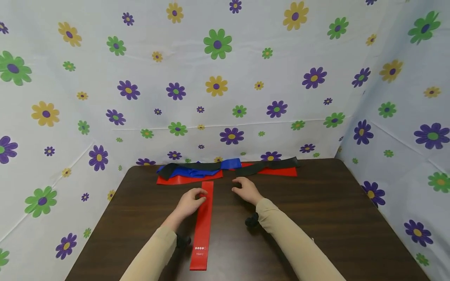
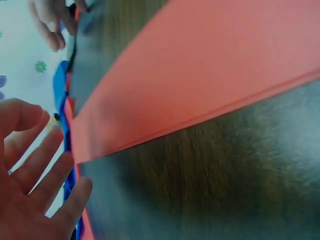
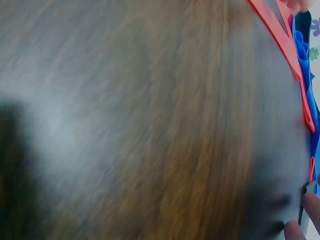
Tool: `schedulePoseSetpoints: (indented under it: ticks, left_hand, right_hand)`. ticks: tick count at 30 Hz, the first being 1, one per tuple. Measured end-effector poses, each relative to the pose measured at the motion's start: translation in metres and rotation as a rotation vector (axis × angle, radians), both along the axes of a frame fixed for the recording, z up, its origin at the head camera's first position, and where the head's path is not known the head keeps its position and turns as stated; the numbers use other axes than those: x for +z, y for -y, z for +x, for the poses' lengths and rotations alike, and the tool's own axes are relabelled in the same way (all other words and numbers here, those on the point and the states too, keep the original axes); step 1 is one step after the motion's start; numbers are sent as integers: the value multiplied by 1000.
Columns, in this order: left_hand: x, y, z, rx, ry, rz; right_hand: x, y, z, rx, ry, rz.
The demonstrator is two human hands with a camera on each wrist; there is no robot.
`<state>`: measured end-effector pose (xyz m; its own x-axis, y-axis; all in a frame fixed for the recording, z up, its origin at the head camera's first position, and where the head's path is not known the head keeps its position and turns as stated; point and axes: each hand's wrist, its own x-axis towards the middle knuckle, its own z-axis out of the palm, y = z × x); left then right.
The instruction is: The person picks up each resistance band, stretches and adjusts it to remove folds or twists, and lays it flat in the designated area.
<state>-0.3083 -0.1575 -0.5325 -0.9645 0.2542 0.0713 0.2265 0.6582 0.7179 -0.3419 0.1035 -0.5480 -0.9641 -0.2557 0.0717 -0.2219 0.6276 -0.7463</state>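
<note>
A flat red resistance band (image 1: 202, 234) marked "Heavy" lies lengthwise on the dark wooden table. My left hand (image 1: 188, 203) hovers at its far part, fingers loosely bent and spread, with nothing held. In the left wrist view the left hand (image 2: 35, 185) shows separated fingers beside the red band (image 2: 165, 80). My right hand (image 1: 247, 190) reaches toward the bands at the back, its thumb and fingers apart and holding nothing. Just beyond it lies a black band (image 1: 256, 168) across a red band (image 1: 286, 171). In the right wrist view only some fingertips (image 3: 295, 231) show.
At the back left of the table, a blue band (image 1: 190, 171) and a black band (image 1: 207, 166) lie in a loose pile over another red band (image 1: 175, 180). Flower-printed white cloth (image 1: 232, 97) stands behind the table and along both sides.
</note>
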Motion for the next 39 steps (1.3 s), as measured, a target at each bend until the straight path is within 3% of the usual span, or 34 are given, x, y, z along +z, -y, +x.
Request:
schedulePoseSetpoints:
  ticks: [6, 10, 17, 20, 27, 33, 39]
  left_hand:
    - [-8, 8, -15, 35, -62, -117]
    - [-11, 25, -24, 97, -74, -162]
    - [-13, 71, -37, 237, -19, -201]
    - [-13, 94, -41, 265, 27, -235]
    - [-3, 132, -43, 230, 139, -317]
    - [-1, 134, -50, 162, 184, -354]
    - [-6, 131, -52, 172, 222, -366]
  right_hand:
    - [2, 14, -6, 76, 30, 57]
    - [3, 22, -9, 102, 50, 105]
    - [1, 34, -17, 97, 96, 190]
    - [1, 39, -20, 87, 103, 223]
    - [2, 49, -23, 90, 109, 253]
    - [4, 52, -26, 62, 107, 260]
    - [3, 54, -28, 63, 133, 274]
